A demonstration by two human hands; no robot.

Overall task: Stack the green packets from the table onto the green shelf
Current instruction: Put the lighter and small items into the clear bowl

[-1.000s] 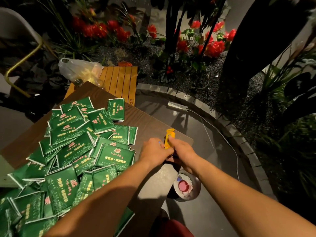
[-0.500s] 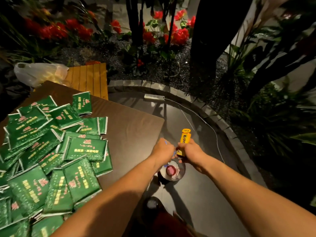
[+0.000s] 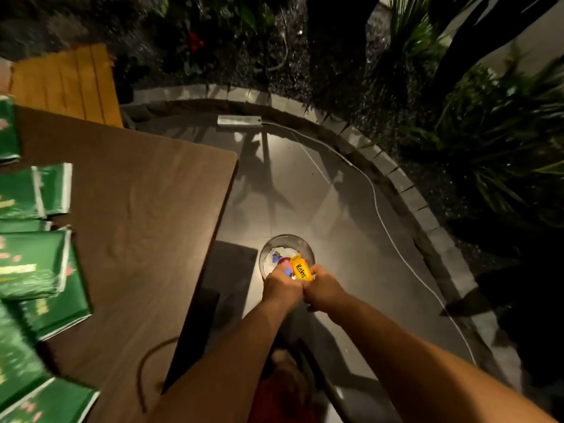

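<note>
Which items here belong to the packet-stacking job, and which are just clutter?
Job:
- green packets, spread over the left of the table
- no green shelf in view

Not the job:
- yellow wrapper, held by the left hand and right hand over the bin on the floor
- orange slatted stool
- power strip with its white cable

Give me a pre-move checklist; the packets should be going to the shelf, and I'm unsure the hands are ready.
1. Left hand free: not ok, curled by the yellow wrapper.
2. Right hand free: not ok, holds the wrapper.
3. Green packets on the table: ok, still piled at left.
4. Green shelf in view: not ok, none visible.
5. Bin below the hands: ok, on the floor.
</note>
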